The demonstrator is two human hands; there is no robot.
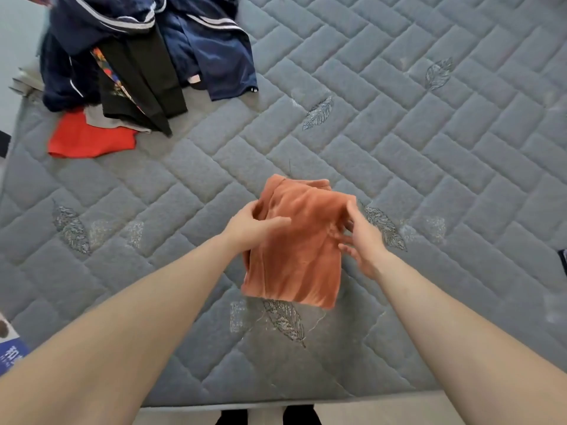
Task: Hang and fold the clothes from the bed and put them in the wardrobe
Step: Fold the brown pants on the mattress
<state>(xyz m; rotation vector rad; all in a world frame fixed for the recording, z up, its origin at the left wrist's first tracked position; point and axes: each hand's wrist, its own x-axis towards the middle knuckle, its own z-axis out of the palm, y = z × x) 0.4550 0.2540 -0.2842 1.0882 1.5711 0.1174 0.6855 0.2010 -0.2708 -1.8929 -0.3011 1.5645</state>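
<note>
A folded rust-orange velvety garment (302, 250) lies near the front edge of the grey quilted mattress (429, 148). My left hand (251, 225) grips its left edge, thumb on the far side and fingers laid across the top. My right hand (362, 237) holds the right edge, thumb up along the fabric and fingers spread toward the cloth. At the far left corner lies a heap of unfolded clothes (138, 56): navy pieces with white stripes, a black garment and a red one (89, 138).
The mattress's front edge (276, 400) runs just above my feet. A blue printed item (12, 354) shows at the left edge, off the bed. The wardrobe is not in view.
</note>
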